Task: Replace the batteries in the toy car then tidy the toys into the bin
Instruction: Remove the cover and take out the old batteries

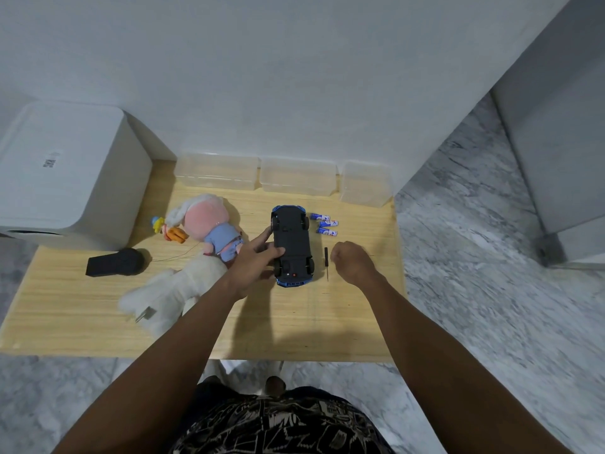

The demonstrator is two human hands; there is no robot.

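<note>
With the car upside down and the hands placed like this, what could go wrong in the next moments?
1. The three batteries lie loose beside the toy car; a nudge might roll them toward the table edge.
2. The small screwdriver lies right under the curled right hand, which could knock it away.
3. Only the left hand steadies the upturned car, so it may slip while being unscrewed.

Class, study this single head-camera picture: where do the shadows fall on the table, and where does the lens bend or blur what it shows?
Head view: a soft shadow of the arms falls on the table near its front edge, below the upturned toy car; the wide lens bows the wall lines and the white box outward; the batteries are too small and soft for their print to be read; the marble floor smears toward the right edge.
</note>
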